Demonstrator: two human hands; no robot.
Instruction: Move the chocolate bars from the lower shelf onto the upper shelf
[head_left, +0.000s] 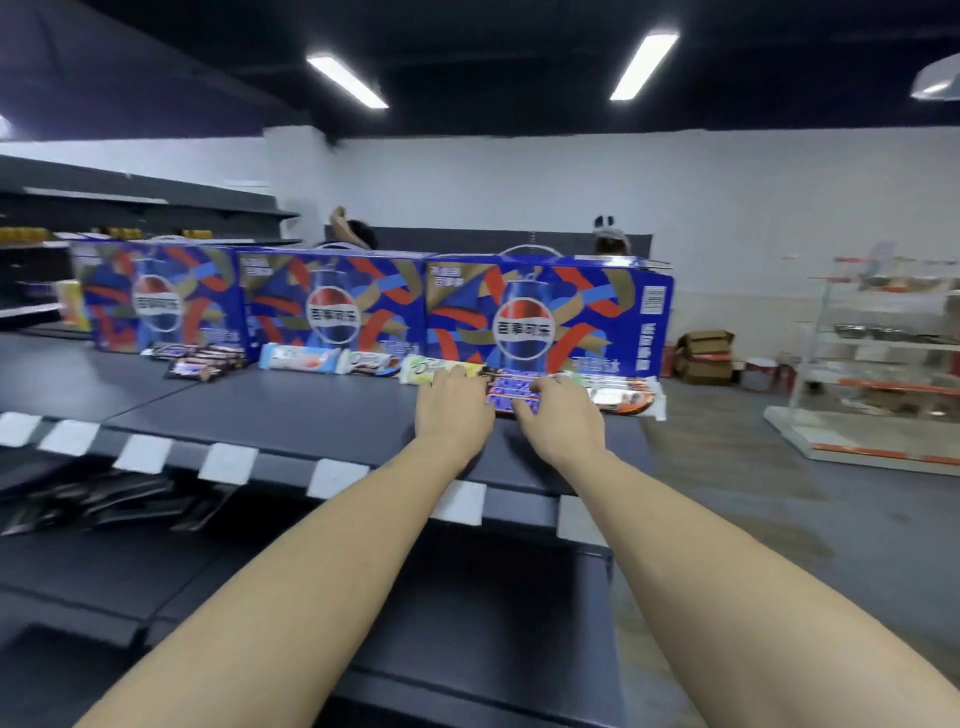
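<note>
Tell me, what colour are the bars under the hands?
Blue-purple bars with white lettering, in the head view.

We read the Pepsi logo with 百事可乐 on three blue boxes (545, 317). Wrapper print is too blurred for us.
</note>
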